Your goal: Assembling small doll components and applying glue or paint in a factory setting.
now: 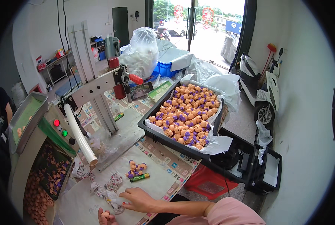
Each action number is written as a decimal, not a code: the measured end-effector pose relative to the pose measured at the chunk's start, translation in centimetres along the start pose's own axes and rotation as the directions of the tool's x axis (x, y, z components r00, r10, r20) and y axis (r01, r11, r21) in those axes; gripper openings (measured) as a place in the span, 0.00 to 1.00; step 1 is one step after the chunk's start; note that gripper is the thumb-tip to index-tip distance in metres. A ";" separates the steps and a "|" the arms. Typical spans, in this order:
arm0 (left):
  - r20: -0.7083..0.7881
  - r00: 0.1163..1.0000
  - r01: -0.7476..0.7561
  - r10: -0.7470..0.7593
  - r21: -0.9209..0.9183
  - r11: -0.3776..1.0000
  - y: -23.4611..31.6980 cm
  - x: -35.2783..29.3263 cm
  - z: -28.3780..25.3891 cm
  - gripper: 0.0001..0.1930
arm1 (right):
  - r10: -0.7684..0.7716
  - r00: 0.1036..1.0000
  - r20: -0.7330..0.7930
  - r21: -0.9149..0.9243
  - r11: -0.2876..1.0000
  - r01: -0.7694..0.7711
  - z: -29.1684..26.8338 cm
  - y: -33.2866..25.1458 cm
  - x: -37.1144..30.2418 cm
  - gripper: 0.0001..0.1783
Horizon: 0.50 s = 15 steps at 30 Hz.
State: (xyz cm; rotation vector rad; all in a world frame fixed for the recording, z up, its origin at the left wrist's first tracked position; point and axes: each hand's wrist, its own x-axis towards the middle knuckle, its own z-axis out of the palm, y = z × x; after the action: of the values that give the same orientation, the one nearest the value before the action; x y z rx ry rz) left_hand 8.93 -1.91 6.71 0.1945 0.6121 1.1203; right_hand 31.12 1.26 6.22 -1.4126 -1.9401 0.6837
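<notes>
Low in the view, my left hand (104,219) is closed around a small peach-coloured doll head (106,214), and the lower frame edge cuts off part of the hand. To its right, my right hand (137,200) has its fingers bent over a crumpled floral cloth (113,182). A thin, light stick-like thing shows by its fingertips, too small to make out. Beyond that hand lies a green battery-like cylinder (139,177) with a gold end. Several small peach and purple figures (136,168) are clustered behind it on the white sheet.
A black tray (147,129) heaped with peach and purple figures stands at the table's far right. On the left rises a metal press (100,88) with a red handle and a white tube. Beside it sits a dark tray (65,180) of figures. A scooter (263,86) is parked right.
</notes>
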 end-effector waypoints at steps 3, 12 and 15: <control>0.007 0.998 0.057 -0.057 0.016 0.998 -0.1 0.2 -1.5 0.08 | 0.038 0.999 -0.036 0.173 0.984 -0.032 -1.0 -0.6 -0.9 0.22; -0.104 0.994 -0.026 0.044 0.168 0.985 -0.4 0.9 -1.9 0.15 | 0.094 0.992 -0.089 0.486 0.873 -0.039 -2.8 -3.0 -0.6 0.17; -0.166 0.986 0.027 0.023 0.292 0.956 1.0 2.2 -2.6 0.18 | 0.039 0.981 -0.191 0.417 0.908 0.045 -1.1 -2.9 0.5 0.18</control>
State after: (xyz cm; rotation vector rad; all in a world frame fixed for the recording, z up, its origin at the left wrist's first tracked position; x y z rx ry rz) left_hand 7.39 0.10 4.25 0.3578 0.9300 1.0466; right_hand 29.96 0.98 9.13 -1.1571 -1.5262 0.8665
